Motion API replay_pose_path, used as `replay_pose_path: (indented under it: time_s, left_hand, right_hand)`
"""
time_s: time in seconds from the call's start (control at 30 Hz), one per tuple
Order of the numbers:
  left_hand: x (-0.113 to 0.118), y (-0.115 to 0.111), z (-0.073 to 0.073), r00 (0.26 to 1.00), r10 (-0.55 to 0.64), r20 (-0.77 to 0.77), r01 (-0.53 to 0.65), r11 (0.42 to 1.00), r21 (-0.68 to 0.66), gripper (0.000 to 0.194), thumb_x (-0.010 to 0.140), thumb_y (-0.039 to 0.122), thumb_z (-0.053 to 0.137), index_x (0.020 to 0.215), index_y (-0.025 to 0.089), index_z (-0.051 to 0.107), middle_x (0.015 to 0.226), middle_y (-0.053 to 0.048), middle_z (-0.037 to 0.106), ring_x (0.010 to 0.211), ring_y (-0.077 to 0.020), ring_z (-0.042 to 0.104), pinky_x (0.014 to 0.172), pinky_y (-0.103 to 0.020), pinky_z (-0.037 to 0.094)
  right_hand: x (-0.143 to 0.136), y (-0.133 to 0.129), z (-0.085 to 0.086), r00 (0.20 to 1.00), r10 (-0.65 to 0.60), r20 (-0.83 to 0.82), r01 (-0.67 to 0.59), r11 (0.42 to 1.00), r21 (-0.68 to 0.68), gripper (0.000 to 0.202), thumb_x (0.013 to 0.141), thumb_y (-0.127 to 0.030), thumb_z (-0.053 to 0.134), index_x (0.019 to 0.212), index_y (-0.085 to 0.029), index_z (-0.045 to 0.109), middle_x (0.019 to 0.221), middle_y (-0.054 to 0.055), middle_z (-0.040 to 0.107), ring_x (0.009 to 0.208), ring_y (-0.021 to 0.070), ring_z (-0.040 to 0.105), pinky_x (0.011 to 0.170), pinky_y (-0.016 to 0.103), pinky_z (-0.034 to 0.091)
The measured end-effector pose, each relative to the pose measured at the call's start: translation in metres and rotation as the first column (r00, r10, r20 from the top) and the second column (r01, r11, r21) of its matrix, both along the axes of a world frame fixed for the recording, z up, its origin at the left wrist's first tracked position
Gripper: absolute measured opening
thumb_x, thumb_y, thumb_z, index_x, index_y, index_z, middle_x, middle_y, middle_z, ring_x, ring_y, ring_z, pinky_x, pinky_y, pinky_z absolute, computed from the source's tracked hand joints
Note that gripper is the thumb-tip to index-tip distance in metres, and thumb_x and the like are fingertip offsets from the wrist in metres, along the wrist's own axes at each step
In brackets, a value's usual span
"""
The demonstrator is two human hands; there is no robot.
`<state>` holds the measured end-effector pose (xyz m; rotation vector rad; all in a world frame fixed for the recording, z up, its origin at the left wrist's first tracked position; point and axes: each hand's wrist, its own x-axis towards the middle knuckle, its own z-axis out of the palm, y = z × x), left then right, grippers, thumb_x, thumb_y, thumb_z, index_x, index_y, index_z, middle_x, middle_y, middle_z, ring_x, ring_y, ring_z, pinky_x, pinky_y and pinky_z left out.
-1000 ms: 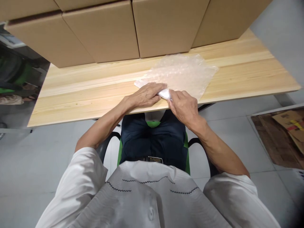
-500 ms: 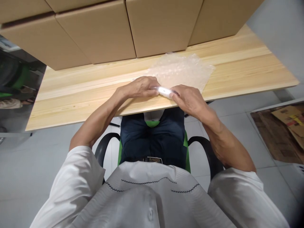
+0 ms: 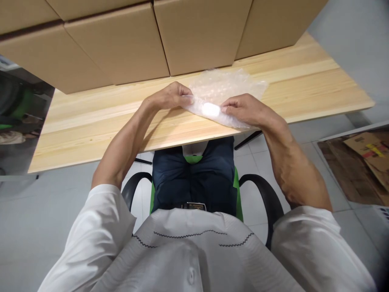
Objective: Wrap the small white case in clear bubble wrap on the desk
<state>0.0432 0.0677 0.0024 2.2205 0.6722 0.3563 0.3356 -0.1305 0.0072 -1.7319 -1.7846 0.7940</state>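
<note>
A small white object with rounded ends lies on the near strip of a clear bubble wrap sheet; its exact kind I cannot tell. My left hand pinches the left end of that near strip between thumb and fingers. On the other side, my right hand is closed in a pinch on the wrap just right of the white object. The strip appears folded, and its right part runs beneath my right hand toward the table's front edge.
Cardboard boxes stand in a row along the back of the wooden table. Flattened cardboard lies on the floor at right. The chair's black armrests flank my body below the table edge.
My hands have moved apart, from gripping the white object's two ends to pinching the bubble wrap. The wrap's near strip now shows around the object. The view has shifted slightly.
</note>
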Motion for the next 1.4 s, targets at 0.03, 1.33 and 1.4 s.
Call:
replay_pose_path:
  time_s: [0.03,1.33,1.4]
  left_hand:
    - [-0.002,0.002,-0.002,1.000,0.004,-0.006,-0.004,0.999,-0.037,0.020,0.095,0.035,0.088,0.099,0.016,0.087,0.089,-0.006,0.077,0.090,-0.0232,0.074,0.082,-0.035,0.056]
    - [0.009,-0.076,-0.027,0.993,-0.050,-0.104,0.102,0.799,0.593,0.079,0.123,0.068,0.049,0.186,0.021,0.049,0.193,-0.023,0.052,0.185,-0.0463,0.041,0.154,-0.068,0.024]
    - [0.027,-0.090,-0.034,0.980,-0.139,-0.142,0.196,0.795,0.574,0.085,0.123,0.075,0.046,0.188,0.021,0.047,0.196,-0.023,0.049,0.188,-0.0460,0.038,0.156,-0.069,0.021]
  right_hand:
    - [0.000,-0.001,-0.002,0.999,-0.011,0.034,0.010,1.000,0.030,0.025,0.103,-0.041,0.074,0.100,-0.022,0.091,0.094,0.005,0.085,0.092,0.0281,0.076,0.087,0.041,0.059]
    - [-0.006,0.004,-0.014,0.961,-0.113,0.252,0.096,0.992,0.078,0.027,0.102,-0.033,0.071,0.118,-0.023,0.091,0.118,0.011,0.094,0.111,0.0337,0.084,0.098,0.042,0.061]
    - [-0.005,0.004,-0.016,0.962,-0.111,0.251,0.092,0.992,0.089,0.030,0.103,-0.035,0.071,0.122,-0.022,0.091,0.121,0.012,0.094,0.113,0.0338,0.084,0.100,0.042,0.062]
